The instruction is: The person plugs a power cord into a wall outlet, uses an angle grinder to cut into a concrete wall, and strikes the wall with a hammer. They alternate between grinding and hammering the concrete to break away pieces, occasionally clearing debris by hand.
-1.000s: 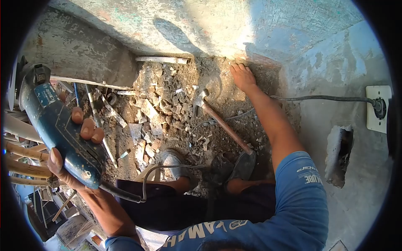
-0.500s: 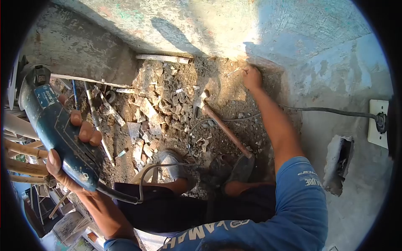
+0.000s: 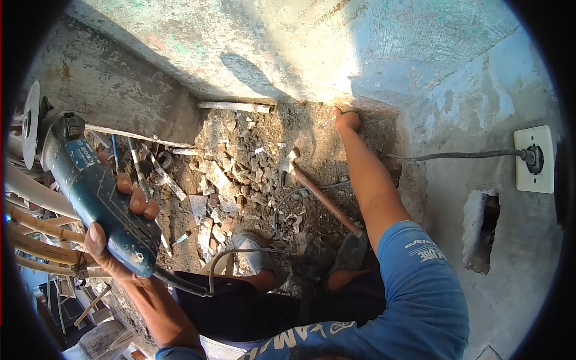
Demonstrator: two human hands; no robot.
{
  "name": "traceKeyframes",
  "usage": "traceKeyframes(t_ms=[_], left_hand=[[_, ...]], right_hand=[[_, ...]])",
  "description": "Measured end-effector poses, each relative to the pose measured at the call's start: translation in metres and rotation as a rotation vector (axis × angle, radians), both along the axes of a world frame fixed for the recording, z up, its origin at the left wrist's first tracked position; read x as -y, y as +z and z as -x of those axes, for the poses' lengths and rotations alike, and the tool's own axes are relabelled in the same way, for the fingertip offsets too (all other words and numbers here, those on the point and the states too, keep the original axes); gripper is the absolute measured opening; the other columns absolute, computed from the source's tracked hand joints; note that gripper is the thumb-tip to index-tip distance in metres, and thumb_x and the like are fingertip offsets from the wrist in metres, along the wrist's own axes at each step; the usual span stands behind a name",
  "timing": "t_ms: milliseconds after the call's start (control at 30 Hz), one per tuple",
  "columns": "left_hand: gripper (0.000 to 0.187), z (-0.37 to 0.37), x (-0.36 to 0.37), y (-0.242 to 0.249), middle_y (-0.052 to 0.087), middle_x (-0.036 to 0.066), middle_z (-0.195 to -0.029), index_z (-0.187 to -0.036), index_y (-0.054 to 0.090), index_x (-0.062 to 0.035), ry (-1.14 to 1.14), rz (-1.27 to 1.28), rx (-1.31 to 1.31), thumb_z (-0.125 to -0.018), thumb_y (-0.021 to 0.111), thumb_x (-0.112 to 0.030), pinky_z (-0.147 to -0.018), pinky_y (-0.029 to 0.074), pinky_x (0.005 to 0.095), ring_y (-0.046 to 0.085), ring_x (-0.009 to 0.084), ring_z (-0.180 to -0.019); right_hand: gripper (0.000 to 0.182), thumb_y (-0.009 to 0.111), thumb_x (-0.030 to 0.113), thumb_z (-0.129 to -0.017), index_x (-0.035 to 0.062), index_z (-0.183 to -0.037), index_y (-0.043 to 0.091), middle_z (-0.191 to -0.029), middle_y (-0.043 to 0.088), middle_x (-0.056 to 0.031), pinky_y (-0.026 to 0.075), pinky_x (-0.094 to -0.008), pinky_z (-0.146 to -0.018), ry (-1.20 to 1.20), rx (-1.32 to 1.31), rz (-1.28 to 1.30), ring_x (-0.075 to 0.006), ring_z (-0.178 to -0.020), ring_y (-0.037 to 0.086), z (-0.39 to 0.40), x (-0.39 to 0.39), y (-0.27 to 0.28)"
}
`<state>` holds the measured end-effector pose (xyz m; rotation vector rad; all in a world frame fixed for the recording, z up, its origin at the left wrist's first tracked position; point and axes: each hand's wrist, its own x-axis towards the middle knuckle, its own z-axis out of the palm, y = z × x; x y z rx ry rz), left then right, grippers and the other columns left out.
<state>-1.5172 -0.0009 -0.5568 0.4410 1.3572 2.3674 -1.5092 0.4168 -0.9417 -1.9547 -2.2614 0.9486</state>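
My left hand [image 3: 103, 252] is wrapped round the body of a blue angle grinder [image 3: 99, 192], which is raised on the left above the ground. The grinder's pale disc [image 3: 31, 125] faces the upper left, and a black cord trails from its rear end. My right hand [image 3: 348, 122] reaches down to the soil at the foot of the wall, fingers closed. Beside its fingertips lies a small whitish bit; whether the fingers pinch anything cannot be made out. A hammer [image 3: 321, 195] with a wooden handle lies on the ground between my hands, its handle end by my right shoe.
Broken rubble [image 3: 234, 174] covers the ground ahead of my feet. The cord [image 3: 456, 155] runs across the right to a wall socket [image 3: 533, 161]. Below that socket is a rough hole [image 3: 483, 231] in the wall. Bamboo poles [image 3: 45, 249] stand at the left.
My right hand has shifted slightly left along the wall base. The grinder sits lower and farther right in view, with more of its disc showing. The view itself has moved a little.
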Motion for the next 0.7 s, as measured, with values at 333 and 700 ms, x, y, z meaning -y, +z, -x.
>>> traceKeyframes(t_ms=[333,700], left_hand=[[0.093,0.007,0.007,-0.002,0.049,0.016,-0.105,-0.147,0.013,-0.0007,-0.005,-0.033,0.000,-0.078,0.071,-0.024,-0.076,0.049,0.0385,0.054,0.0227,-0.087],[0.091,0.014,0.021,-0.003,0.045,0.017,-0.109,-0.146,0.011,0.0019,-0.014,-0.059,0.011,-0.081,0.069,-0.024,-0.078,0.047,0.0386,0.051,0.0229,-0.090]], right_hand=[[0.037,0.062,0.037,-0.084,0.0045,-0.101,0.066,-0.103,0.067,-0.0178,0.053,-0.0460,-0.080,0.012,-0.067,-0.166,-0.0355,-0.096,0.065,0.009,0.013,-0.010],[0.023,0.061,0.029,-0.084,0.0059,-0.086,0.059,-0.092,0.064,-0.0167,0.049,-0.0482,-0.070,0.748,-0.400,-0.343,-0.0364,-0.081,0.063,-0.032,0.108,0.011]])
